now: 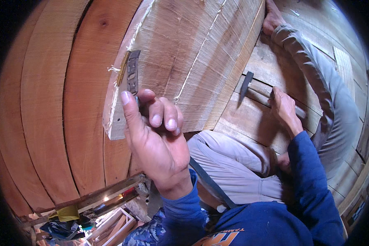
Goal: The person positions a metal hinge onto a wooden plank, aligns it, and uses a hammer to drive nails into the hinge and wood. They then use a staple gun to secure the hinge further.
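A hinge point(133, 73) with a dark, holed leaf and a brass-coloured edge sits at the rough edge of a broad wooden panel point(180, 53). My left hand point(158, 137) is raised just below it, palm turned up. Its thumb and curled fingers close around a small bluish bit beside the hinge's lower end; what this is I cannot make out. Lower on the panel's edge there is a small dark hole. Off to the right, my right hand point(285, 107) grips the wooden handle of a hammer point(246, 86), its dark head pointing away from me, above the floor planks.
Reddish planks point(90, 82) run along the left side. My legs in light trousers point(336, 94) spread over the plank floor point(262, 57), one bare foot against the panel. Wooden frames point(115, 225) and a yellow item point(67, 214) lie at lower left. A pale board point(343, 65) lies at right.
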A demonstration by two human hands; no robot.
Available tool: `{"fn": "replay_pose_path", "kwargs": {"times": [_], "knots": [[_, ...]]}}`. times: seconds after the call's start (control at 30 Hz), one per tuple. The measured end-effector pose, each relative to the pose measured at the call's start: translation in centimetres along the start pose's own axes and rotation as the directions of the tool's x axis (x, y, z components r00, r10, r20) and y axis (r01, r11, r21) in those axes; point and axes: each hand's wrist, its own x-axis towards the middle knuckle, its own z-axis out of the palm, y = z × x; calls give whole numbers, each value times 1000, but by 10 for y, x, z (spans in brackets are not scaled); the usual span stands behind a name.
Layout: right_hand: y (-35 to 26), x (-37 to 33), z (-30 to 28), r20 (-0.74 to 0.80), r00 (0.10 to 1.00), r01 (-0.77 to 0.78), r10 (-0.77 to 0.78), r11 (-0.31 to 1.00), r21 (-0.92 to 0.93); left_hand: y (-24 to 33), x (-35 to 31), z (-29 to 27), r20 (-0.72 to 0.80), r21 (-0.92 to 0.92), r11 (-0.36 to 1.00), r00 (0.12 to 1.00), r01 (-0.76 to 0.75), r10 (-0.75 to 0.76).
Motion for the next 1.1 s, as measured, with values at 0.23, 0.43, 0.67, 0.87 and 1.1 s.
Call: {"fn": "replay_pose_path", "kwargs": {"times": [0.23, 0.43, 0.67, 0.87, 1.1], "knots": [[-110, -25, -41, 138, 990, -130, 21, 506, 853, -4, -1, -5, -44, 6, 1000, 999, 28, -28], [-196, -25, -46, -274, 958, 276, -79, 13, 961, -5, -9, 4, -72, -30, 999, 996, 46, -48], [-226, -19, -59, -431, 889, 422, -155, -85, 902, 2, -14, 9, -76, -69, 994, 993, 87, -93], [-228, -7, -51, -539, 810, 565, -231, 61, 823, 0, -14, 14, -137, -74, 995, 988, 63, -73], [-228, -6, -56, -444, 851, 483, -281, 85, 872, 2, -10, 13, -146, -102, 992, 986, 68, -83]]}}
